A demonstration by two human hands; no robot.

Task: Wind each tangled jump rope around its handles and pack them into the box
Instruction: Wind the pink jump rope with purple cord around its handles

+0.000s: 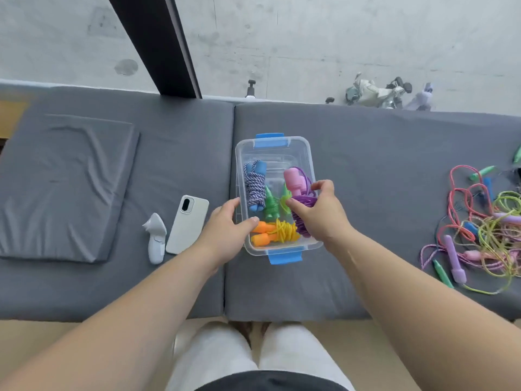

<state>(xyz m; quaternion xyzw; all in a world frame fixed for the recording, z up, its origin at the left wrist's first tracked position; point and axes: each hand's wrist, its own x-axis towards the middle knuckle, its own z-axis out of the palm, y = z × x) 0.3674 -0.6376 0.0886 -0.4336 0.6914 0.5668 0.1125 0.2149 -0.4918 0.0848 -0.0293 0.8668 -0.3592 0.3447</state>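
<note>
1. While sitting before a grey cushion [366, 193], a person is reaching both bare arms up from the bottom of the frame toward a clear box [277, 160] with blue latches at the centre.
2. The left hand [225, 230] is gripping the box's left wall, with the thumb curling over the rim and the other fingers pressing together against the outside.
3. The right hand [318, 213] is holding a purple rope bundle [303, 204] with pink handles over the box's right side, thumb and fingers curling round the coil. Whether the bundle is touching the box floor cannot be told.
4. Lying inside the box are a blue rope bundle [255, 187] at left, a green-handled bundle [272, 207] in the middle, and an orange-handled bundle [276, 231] wound in yellow cord along the near end.
5. A tangled rope pile [485, 227] is sprawling at the right edge of the frame, well apart from the box.
6. A white phone [187, 224] and a white handheld device [155, 238] are lying just beside each other, left of the box, and a folded grey pad [67, 187] is lying at far left.
</note>
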